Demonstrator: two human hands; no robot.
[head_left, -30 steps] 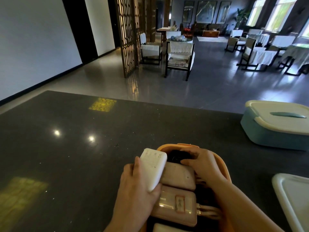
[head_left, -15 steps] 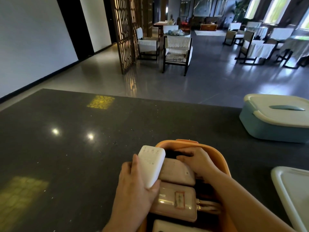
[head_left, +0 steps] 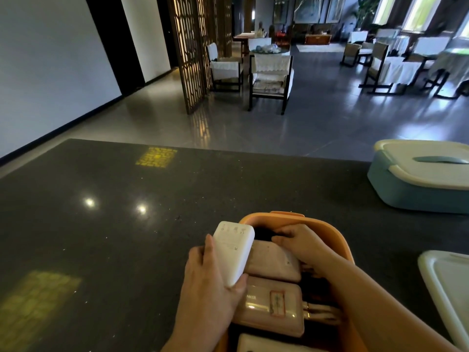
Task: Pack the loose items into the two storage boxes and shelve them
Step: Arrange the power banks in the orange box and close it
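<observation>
The left hand (head_left: 210, 283) holds a white block (head_left: 234, 251), thumb along its near side. The right hand (head_left: 300, 241) reaches forward, fingers curled down; I cannot tell if it grips anything.

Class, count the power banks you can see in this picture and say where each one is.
4. A white power bank in the left hand; two pink ones, far and near, in the orange box; a white one at the bottom edge. More may be hidden.

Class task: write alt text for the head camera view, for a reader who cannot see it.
A left hand holds a white power bank over an open orange storage box of pink power banks, where the right hand reaches in. A lidded teal box sits on the dark countertop.
</observation>
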